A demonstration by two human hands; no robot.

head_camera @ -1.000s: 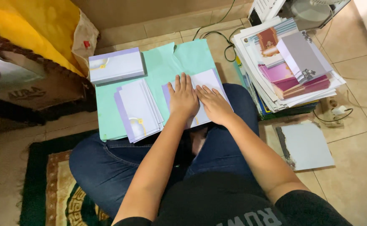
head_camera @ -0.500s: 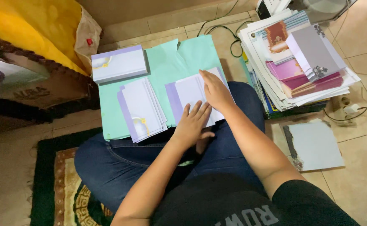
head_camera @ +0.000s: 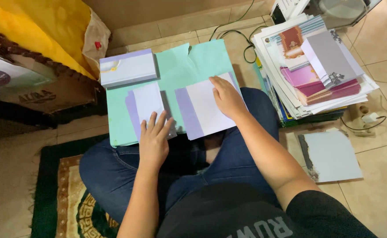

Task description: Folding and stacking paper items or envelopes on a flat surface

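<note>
Head view: my left hand point(head_camera: 154, 139) lies flat, fingers spread, on the small stack of white and lilac cards point(head_camera: 147, 105). My right hand point(head_camera: 226, 98) presses flat, fingers together, on the larger white card point(head_camera: 202, 110). Both lie on the mint-green folder point(head_camera: 180, 66) across my lap.

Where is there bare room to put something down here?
Bare green sheet shows between the white box and the right hand. Floor tile lies free beside the grey card. The paper pile on the right is crowded.
</note>
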